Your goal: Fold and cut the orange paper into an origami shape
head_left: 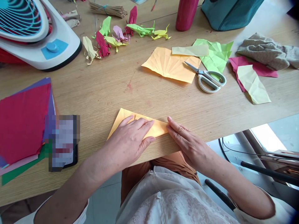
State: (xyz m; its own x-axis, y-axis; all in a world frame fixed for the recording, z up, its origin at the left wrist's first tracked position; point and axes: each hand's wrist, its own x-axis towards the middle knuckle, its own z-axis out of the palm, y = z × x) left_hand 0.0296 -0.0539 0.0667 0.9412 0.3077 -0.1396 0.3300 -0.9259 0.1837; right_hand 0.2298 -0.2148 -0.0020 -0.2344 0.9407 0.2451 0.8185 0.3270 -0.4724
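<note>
A folded sheet of orange paper (160, 127) lies on the wooden table near its front edge. My left hand (133, 137) rests flat across its middle, fingers stretched out, hiding much of the sheet. At the paper's right-hand tip, my right hand (183, 137) touches the edge with its fingers straight and held close together. Both palms face down and neither hand grips the sheet. Several crease lines show along the paper's upper edge.
Scissors (207, 77) lie on a creased orange sheet (165, 65) and green paper (216, 53). Several folded paper figures (119, 34) stand at the back. Left are a fan (56, 46), coloured paper sheets (23, 124) and a phone (64, 143). A grey cloth (263, 51) lies right.
</note>
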